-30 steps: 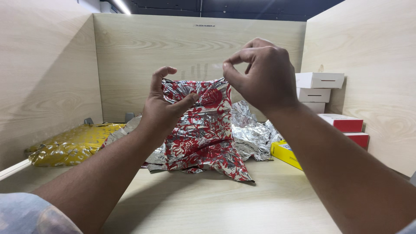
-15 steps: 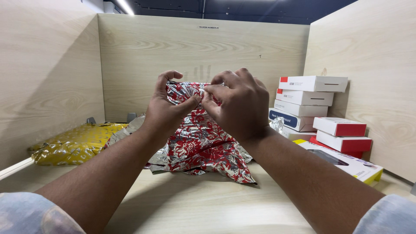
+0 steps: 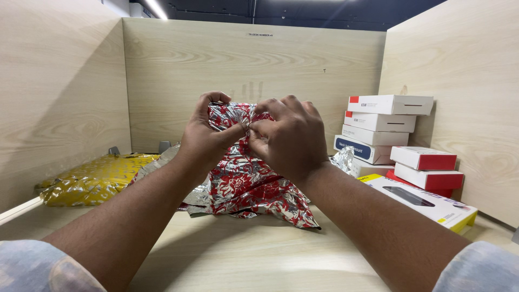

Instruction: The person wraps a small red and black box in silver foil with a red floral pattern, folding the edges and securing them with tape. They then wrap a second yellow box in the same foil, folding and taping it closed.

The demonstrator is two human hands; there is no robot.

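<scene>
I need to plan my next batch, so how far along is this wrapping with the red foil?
Done: red-and-silver foil wrap is gathered up off the table. In hand: left hand and right hand pinch its top together. Left: the lower folds hang loose; yellow foil and the stacked boxes lie untouched.

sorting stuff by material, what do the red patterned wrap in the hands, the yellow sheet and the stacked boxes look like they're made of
Red patterned wrap: looks like metallised foil paper, glossy, with sharp silver crinkles; both hands pinch its top.
Yellow sheet: apparently the same kind of foil, shiny and crumpled.
Stacked boxes: probably cardboard, smooth matt white with crisp edges.
</scene>
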